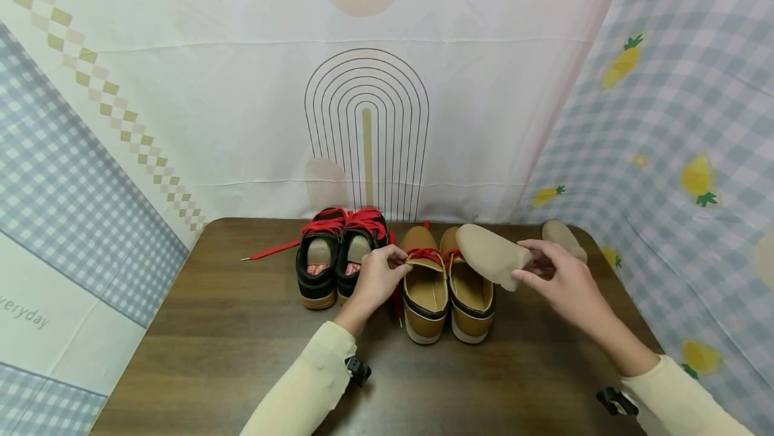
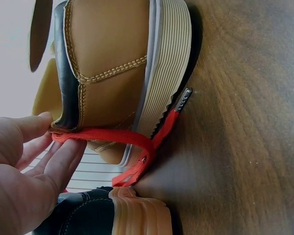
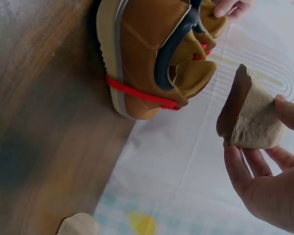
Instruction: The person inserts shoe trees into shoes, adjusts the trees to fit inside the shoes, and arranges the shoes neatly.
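Note:
A pair of tan shoes with red laces stands mid-table. My left hand (image 1: 377,278) pinches the upper edge near the tongue of the left tan shoe (image 1: 422,322); in the left wrist view a red lace (image 2: 103,134) runs beside those fingertips. Over the right tan shoe (image 1: 471,325), my right hand (image 1: 562,281) holds a beige moulded shoe insert (image 1: 486,254) by its narrower end, tilted and clear of the shoe's opening. The right wrist view shows the insert (image 3: 257,115) between thumb and fingers. No inserts show inside either tan shoe's heel area.
Black shoes (image 1: 316,281) with red laces stand left of the tan pair, a beige insert (image 1: 319,251) in each. Another beige insert (image 1: 562,238) lies at the table's back right corner. Cloth walls (image 1: 254,120) border the wooden table (image 1: 224,335) behind and at the sides.

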`<state>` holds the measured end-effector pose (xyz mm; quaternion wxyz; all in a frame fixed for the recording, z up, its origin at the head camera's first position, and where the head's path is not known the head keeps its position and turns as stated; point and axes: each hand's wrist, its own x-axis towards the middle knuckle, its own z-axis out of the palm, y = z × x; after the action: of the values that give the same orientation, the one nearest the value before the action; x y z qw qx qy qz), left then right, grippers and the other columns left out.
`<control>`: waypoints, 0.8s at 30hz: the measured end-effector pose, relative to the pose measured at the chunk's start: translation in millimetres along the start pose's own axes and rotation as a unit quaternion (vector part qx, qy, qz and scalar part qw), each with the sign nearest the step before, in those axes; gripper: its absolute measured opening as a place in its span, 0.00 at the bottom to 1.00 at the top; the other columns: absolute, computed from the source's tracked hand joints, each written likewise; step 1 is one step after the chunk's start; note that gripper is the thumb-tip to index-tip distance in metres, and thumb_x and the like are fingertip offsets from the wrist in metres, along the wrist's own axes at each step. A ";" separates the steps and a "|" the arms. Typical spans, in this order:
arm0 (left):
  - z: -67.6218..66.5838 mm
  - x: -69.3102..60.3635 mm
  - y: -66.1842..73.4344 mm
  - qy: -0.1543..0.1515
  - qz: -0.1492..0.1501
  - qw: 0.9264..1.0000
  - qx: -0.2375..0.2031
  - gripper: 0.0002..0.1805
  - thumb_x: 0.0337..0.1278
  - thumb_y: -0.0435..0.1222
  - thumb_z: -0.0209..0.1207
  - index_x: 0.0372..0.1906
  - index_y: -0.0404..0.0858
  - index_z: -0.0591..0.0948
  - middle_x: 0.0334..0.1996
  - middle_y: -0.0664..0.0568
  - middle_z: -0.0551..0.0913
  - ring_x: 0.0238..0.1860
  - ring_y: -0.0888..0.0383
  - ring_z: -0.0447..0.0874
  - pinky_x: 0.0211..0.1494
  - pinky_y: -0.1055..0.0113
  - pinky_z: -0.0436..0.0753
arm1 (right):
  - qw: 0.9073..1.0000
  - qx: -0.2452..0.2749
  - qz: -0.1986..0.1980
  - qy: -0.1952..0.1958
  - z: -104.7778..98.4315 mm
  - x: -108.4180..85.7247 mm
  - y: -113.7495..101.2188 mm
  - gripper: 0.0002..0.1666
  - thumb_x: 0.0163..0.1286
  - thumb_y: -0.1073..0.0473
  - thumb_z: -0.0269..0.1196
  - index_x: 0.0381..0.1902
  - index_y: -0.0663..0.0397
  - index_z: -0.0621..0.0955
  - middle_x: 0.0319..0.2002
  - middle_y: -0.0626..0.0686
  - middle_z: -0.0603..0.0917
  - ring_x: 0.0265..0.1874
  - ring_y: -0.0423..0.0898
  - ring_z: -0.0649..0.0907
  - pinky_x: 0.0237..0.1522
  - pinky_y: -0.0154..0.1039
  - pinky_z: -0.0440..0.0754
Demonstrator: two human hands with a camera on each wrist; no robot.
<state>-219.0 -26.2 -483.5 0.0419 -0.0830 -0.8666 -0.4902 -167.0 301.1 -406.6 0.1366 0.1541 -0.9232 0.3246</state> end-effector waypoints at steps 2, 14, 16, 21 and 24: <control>0.1 0.0 0.0 -0.001 -0.001 1.000 0.000 0.05 0.61 0.34 0.71 0.40 0.41 0.87 0.35 0.52 0.89 0.37 0.58 0.87 0.41 0.63 0.85 | 1.000 0.000 -0.006 -0.002 -0.3 -0.8 -4.1 0.28 0.63 0.59 0.76 0.60 0.55 0.82 0.40 0.53 0.85 0.36 0.34 0.83 0.39 0.21 0.81; 1.8 -0.8 -1.4 -0.004 0.001 1.000 0.001 0.05 0.62 0.35 0.70 0.41 0.42 0.88 0.36 0.53 0.90 0.37 0.59 0.87 0.40 0.64 0.85 | 0.999 -0.001 -0.013 -0.033 -1.5 -7.8 -22.5 0.27 0.62 0.57 0.77 0.59 0.52 0.83 0.42 0.50 0.87 0.38 0.45 0.87 0.40 0.32 0.86; 1.6 -1.0 -1.4 -0.003 0.003 1.000 0.001 0.05 0.62 0.34 0.71 0.41 0.42 0.88 0.36 0.53 0.90 0.37 0.59 0.87 0.40 0.64 0.85 | 0.999 0.003 -0.018 -0.037 -0.9 -9.0 -25.3 0.27 0.62 0.57 0.77 0.58 0.52 0.83 0.42 0.49 0.87 0.37 0.43 0.86 0.40 0.34 0.87; 0.8 -0.8 0.0 0.000 0.004 1.000 0.003 0.04 0.61 0.34 0.71 0.40 0.41 0.88 0.36 0.52 0.90 0.37 0.58 0.87 0.41 0.63 0.85 | 0.998 0.017 -0.016 -0.061 0.7 -11.6 -33.1 0.28 0.61 0.56 0.77 0.59 0.52 0.83 0.42 0.48 0.86 0.39 0.43 0.86 0.42 0.36 0.88; 0.7 -0.2 0.3 0.001 0.004 1.000 0.005 0.04 0.61 0.34 0.71 0.40 0.41 0.88 0.36 0.52 0.90 0.37 0.58 0.87 0.41 0.63 0.85 | 0.996 0.022 -0.006 -0.081 1.8 -13.3 -37.3 0.29 0.62 0.55 0.77 0.60 0.52 0.82 0.44 0.48 0.85 0.42 0.46 0.86 0.44 0.38 0.88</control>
<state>-218.8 -25.5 -483.7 0.0447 -0.0855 -0.8688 -0.4858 -141.1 274.9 -391.9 0.0598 0.1886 -0.9229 0.3303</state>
